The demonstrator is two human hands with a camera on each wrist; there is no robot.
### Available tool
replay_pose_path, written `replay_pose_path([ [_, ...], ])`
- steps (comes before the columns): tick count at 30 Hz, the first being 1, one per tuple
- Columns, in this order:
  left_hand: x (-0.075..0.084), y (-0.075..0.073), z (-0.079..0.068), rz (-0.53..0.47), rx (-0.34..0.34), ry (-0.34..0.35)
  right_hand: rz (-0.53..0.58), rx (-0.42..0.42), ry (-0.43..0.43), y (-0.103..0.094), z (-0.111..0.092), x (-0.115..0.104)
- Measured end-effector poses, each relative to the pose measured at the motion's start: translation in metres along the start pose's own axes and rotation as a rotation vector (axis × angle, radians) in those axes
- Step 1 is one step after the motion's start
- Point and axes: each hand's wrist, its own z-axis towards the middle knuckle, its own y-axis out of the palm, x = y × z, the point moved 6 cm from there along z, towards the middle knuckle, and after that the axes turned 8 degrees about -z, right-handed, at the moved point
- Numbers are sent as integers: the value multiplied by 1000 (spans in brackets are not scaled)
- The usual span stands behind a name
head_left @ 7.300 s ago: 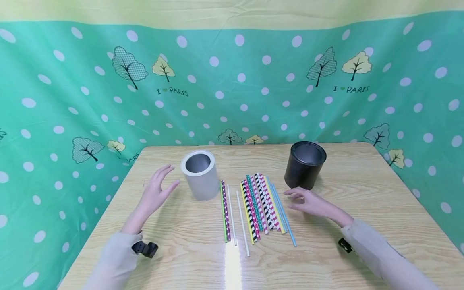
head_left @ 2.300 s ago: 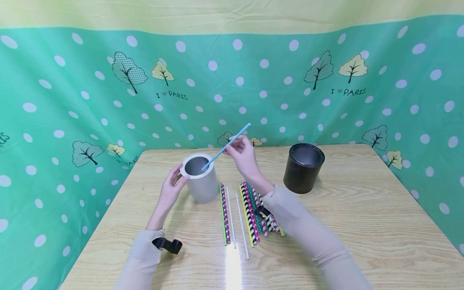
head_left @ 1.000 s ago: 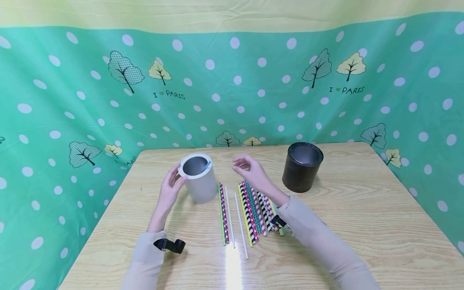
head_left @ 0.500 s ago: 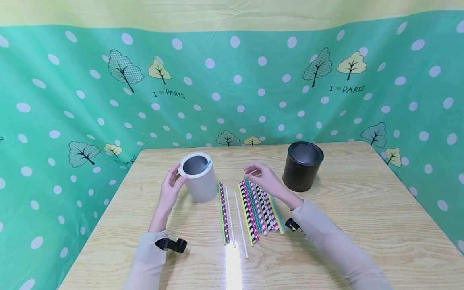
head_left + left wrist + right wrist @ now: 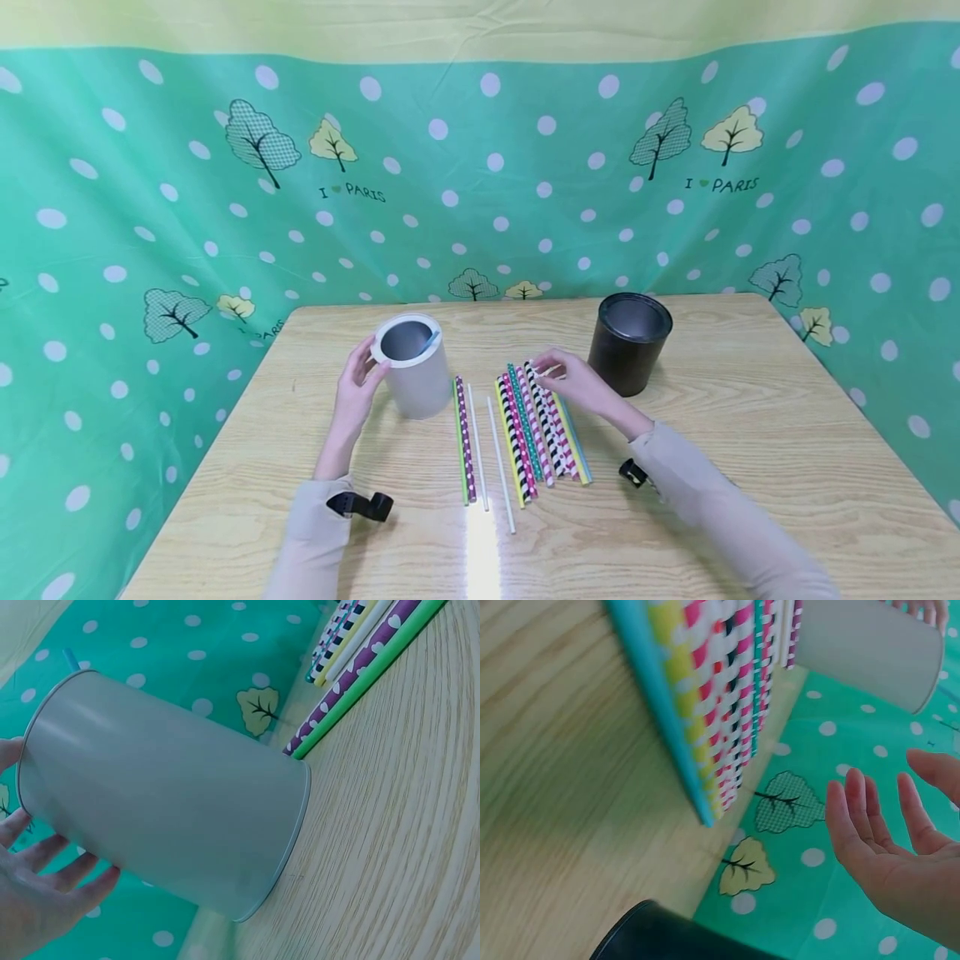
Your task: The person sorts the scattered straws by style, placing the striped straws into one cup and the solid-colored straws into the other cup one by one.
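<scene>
My left hand [image 5: 352, 400] holds the white can [image 5: 420, 390] near its rim, thumb at the front and fingers along the left side. A blue straw [image 5: 430, 340] leans inside that can, its tip showing above the rim in the left wrist view. Over the far ends of a row of patterned paper straws [image 5: 536, 425] hovers my right hand [image 5: 581, 383], fingers loosely bent. In the right wrist view the right hand [image 5: 889, 840] has nothing between thumb and fingers. Another blue straw [image 5: 576, 437] lies at the row's right edge, beside a yellow one.
A black can [image 5: 624, 358] stands behind and right of my right hand. Two white straws [image 5: 501, 467] and a purple straw [image 5: 467, 442] with a green straw [image 5: 459, 442] lie between the white can and the row. A dotted green curtain [image 5: 495, 192] hangs behind the wooden table [image 5: 712, 400].
Earlier, my right hand carried one blue straw over to the white can and let it go inside. Since then it has moved back right above the row. My left hand took hold of the can and stays there.
</scene>
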Motion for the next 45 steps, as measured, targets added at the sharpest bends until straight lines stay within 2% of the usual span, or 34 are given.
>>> replay_pose_path([
  [11, -1, 1, -2, -5, 21, -3, -72, -34, 13, -2, -7, 27],
  [24, -1, 2, -2, -28, 41, 8, -112, -80, -14, -1, -7, 46],
  [35, -2, 2, -2, -13, 39, 8, -99, -104, -31, 3, -7, 58],
  [45, -3, 2, -3, -39, 34, -9, -94, -115, -38, 6, -6, 65],
])
